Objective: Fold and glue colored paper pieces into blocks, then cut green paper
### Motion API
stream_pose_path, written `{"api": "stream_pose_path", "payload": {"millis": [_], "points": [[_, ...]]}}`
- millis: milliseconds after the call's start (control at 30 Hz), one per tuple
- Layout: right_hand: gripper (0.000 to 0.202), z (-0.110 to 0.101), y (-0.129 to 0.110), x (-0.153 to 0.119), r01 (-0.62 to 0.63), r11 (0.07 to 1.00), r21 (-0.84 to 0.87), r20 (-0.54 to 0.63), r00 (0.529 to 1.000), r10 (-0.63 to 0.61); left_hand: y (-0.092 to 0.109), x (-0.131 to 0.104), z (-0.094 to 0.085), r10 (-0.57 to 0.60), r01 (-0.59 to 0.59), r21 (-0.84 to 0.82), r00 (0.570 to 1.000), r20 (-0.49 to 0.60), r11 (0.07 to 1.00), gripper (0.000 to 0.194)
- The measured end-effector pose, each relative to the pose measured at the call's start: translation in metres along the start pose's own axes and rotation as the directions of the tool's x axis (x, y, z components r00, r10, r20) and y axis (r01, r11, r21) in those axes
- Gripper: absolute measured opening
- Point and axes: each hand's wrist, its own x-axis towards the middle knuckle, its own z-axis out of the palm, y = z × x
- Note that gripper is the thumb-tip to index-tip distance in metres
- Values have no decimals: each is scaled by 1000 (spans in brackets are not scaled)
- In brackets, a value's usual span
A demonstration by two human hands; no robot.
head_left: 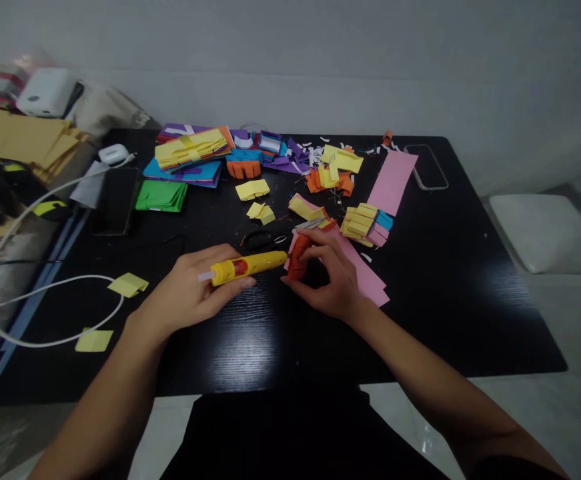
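Note:
My left hand [197, 287] is wrapped round a yellow glue gun [250, 265] with a clear stick poking out of its back end. The gun's tip points right and meets or nearly meets a folded orange-red paper piece [299, 259]. That piece is pinched between the thumb and fingers of my right hand [333, 273]. Under and beside my right hand lie pink paper strips [365, 277]. Scissors [310, 225] with black handles rest just behind the hands, by a yellow folded strip [304, 208].
Stacked coloured papers [190, 150] and a green bundle [161, 196] lie at the back left. Paper scraps [315, 157], yellow folded blocks [359, 222] and a phone [426, 167] are behind and right. A white cable [45, 345] loops at left near another phone [116, 200].

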Motion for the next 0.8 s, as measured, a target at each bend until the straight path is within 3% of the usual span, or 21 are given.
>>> {"api": "stream_pose_path", "payload": {"millis": [400,800], "points": [[36,1,1,0,17,1000,14,0,1000,-17,1,0,2,32,-31,25,999,-35,999,25],[34,0,0,1,10,1000,8,-13,1000,-10,4,-1,-1,-31,31,1,1000,1,1000,29]]}}
